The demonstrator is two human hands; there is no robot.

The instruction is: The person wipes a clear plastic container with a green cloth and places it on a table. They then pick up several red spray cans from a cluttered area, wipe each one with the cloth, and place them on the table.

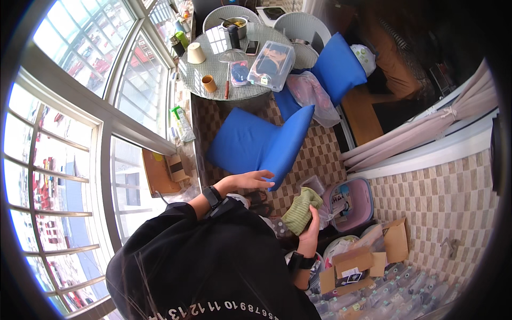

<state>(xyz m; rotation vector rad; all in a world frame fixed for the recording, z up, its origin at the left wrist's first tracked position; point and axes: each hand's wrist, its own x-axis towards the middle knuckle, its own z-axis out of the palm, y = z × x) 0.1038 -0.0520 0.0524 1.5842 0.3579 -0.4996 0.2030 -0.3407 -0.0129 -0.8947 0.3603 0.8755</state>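
My right hand (pixel 310 230) grips a folded green ribbed cloth (pixel 300 210), held in front of my body on the right. My left hand (pixel 250 180) holds nothing, its fingers stretched out and apart. Those fingertips overlap the lower edge of a blue padded chair (pixel 256 140); whether they touch it I cannot tell. Beyond the chair stands a round woven table with a glass top (pixel 190 82). On it are a clear plastic case (pixel 272 66), an orange cup (pixel 208 83), a cream lampshade-like cup (pixel 195 53), a phone (pixel 252 47) and a pot of food (pixel 236 26).
Right of the cloth stands a pink and blue bin (pixel 356 210). Behind it are an open cardboard box (pixel 352 262) and several plastic bottles (pixel 384 294) on the floor. A second blue chair (pixel 340 70) holds a plastic bag (pixel 312 96). Barred windows (pixel 56 192) line the left.
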